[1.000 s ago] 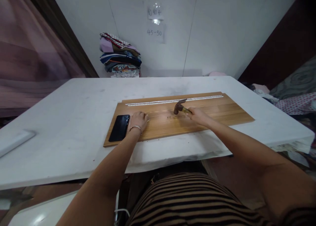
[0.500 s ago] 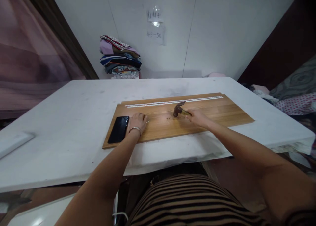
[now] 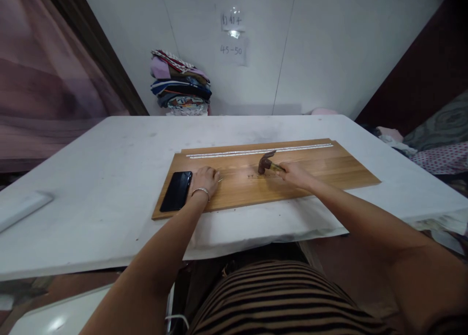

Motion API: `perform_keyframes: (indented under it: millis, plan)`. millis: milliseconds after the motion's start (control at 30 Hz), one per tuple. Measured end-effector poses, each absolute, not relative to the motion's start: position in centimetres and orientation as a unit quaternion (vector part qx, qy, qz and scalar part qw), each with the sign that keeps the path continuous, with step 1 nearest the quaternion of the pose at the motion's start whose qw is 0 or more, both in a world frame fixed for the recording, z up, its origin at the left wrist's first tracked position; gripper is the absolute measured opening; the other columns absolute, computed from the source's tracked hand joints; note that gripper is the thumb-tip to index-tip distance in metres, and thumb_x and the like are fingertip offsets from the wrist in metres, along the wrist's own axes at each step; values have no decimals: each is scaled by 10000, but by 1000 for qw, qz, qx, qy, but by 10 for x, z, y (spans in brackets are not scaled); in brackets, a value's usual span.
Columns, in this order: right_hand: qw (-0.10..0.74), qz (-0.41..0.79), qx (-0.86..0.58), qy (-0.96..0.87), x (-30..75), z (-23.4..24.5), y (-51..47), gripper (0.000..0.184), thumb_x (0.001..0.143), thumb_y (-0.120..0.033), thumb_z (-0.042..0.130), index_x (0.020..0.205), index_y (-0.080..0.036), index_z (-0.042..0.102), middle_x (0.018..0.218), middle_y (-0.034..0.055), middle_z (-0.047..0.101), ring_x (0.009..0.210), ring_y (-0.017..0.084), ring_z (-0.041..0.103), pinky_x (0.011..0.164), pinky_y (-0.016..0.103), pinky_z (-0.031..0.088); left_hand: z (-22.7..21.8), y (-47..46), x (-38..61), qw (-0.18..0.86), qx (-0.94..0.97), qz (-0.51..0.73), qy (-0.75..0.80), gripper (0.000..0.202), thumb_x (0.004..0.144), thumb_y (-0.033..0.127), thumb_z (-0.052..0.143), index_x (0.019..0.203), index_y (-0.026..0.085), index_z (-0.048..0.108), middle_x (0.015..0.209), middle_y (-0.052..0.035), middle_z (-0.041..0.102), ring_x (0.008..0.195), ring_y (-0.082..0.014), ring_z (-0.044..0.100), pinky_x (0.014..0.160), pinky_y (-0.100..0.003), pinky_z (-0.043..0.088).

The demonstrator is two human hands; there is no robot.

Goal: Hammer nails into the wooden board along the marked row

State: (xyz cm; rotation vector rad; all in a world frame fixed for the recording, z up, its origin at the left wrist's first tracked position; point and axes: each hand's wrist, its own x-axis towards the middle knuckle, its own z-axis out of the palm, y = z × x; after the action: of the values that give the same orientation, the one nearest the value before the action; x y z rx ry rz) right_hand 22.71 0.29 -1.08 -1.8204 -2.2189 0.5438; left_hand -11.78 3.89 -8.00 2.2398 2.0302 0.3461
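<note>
My right hand [image 3: 294,174] is closed round the handle of a claw hammer [image 3: 263,163] with a rusty-brown head. Its head is over a wooden board [image 3: 314,167], close to a short row of small dark nails [image 3: 252,176]; some of that row is hidden by the hammer. On the board's left part rests my left hand [image 3: 205,180], a bracelet at the wrist and the fingers curled. A thin, shiny, nail-like piece [image 3: 220,180] sticks out by its fingertips. Just left of that hand lies a black phone [image 3: 176,191].
A white measuring strip [image 3: 259,151] runs along the board's far side. The board lies on a white-covered table [image 3: 109,179]. Folded clothes [image 3: 181,84] are stacked at the back, against the wall. A white object [image 3: 25,209] lies at the table's left.
The view has shifted slightly. Both hands and the hammer keep nearly the same places over the board.
</note>
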Motion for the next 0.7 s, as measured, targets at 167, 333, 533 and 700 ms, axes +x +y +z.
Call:
perform_keyframes:
  millis: [167, 333, 533, 700]
  plan:
    - [93, 185, -610, -765, 227, -10, 1, 204, 986, -302, 554, 899, -191, 701, 927, 89, 760, 814, 219, 646, 660, 281, 364, -84, 40, -120, 46, 738, 127, 661, 385, 1027, 386, 411, 1067, 179, 733, 1247, -139, 718, 1248, -304, 603, 1096, -440, 433]
    - [86, 184, -633, -747, 226, -4, -1, 211, 992, -319, 545, 934, -197, 707, 928, 95, 755, 794, 228, 637, 651, 295, 352, -88, 42, -122, 37, 741, 129, 658, 385, 1025, 388, 414, 1071, 180, 735, 1254, -132, 721, 1236, -306, 607, 1098, -446, 435]
    - [97, 198, -613, -759, 227, -10, 1, 205, 980, -306, 562, 880, -199, 706, 900, 90, 755, 793, 228, 643, 674, 298, 363, -90, 42, -123, 36, 741, 142, 655, 389, 1026, 382, 414, 1072, 168, 735, 1238, -137, 720, 1230, -307, 608, 1096, -452, 434]
    - [109, 191, -612, -760, 229, -10, 2, 199, 978, -313, 568, 899, -199, 711, 914, 94, 756, 793, 227, 640, 671, 300, 363, -91, 41, -123, 36, 742, 146, 653, 389, 1025, 387, 414, 1048, 170, 736, 1218, -144, 720, 1215, -306, 613, 1094, -454, 430]
